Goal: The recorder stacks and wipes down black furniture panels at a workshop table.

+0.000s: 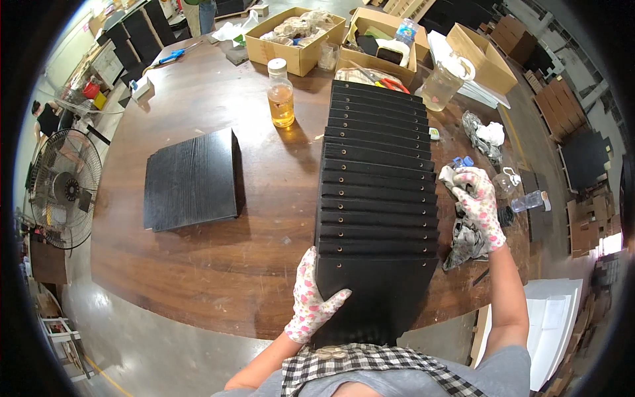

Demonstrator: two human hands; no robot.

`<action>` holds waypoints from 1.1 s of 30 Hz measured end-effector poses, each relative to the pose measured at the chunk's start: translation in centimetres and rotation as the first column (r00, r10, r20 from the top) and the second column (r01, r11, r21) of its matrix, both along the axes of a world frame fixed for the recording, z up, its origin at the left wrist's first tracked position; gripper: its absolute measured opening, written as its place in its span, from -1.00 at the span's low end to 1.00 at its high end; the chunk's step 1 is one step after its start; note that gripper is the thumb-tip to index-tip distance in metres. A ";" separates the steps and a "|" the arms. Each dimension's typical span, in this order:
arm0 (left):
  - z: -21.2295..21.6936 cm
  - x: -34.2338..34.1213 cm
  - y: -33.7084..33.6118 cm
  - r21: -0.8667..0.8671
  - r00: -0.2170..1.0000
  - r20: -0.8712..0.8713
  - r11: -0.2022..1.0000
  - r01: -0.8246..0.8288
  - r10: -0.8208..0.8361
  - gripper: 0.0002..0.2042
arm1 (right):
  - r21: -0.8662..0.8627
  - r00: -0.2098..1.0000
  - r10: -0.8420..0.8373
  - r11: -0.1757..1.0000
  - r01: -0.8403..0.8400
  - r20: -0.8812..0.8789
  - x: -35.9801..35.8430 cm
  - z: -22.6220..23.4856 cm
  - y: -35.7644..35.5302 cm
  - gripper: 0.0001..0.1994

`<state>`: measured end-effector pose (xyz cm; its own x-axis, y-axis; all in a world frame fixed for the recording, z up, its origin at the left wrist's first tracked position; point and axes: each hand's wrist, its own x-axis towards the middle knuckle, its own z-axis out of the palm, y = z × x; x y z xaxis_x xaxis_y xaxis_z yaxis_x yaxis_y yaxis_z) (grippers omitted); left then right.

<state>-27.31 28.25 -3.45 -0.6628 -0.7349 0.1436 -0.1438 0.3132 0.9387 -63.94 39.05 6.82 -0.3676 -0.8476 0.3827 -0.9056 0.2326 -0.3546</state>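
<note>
While the left hand (311, 301) steadies the nearest black panel (377, 291), the right hand (479, 202) grips a rag (466, 238) beside the row.

Both hands gloved, white with pink floral print. Left hand: fingers spread flat against the left edge of the nearest panel, pressing on it, not closed around it. That panel sits at the near table edge, at the front of an overlapping row of black panels (380, 165) running away across the brown round table (198, 264); small holes show along each exposed strip. Right hand: clenched on the top of a crumpled grey rag lying just right of the row. Separate stack of black boards (192, 180) lies well apart, to the left. Bottle of amber liquid (280, 92) stands near the row's far left end. Cardboard boxes (294, 40) at the far table edge; standing fan (63, 188) on the floor, left.
</note>
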 end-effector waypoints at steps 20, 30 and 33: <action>1.0 -0.3 -0.1 -0.009 1.000 -0.003 1.000 -0.012 0.012 -0.13 | -0.073 0.889 0.431 0.892 -0.445 -0.156 6.2 -1.0 -14.0 -0.81; 0.3 0.2 -0.2 0.002 0.999 0.040 1.000 0.012 -0.012 -0.09 | -0.078 0.999 0.034 0.996 -0.033 0.020 -0.1 1.0 -4.1 -0.78; 0.0 0.0 -0.1 -0.028 0.999 0.034 1.000 0.010 -0.009 -0.07 | -0.078 0.968 0.213 0.971 -0.224 -0.132 1.9 0.6 -9.0 -0.75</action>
<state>-27.27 28.11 -3.41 -0.6748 -0.7243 0.1415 -0.1718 0.3407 0.9244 -62.05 30.05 7.43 -0.1229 -0.8613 0.4930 -0.9684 -0.0044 -0.2492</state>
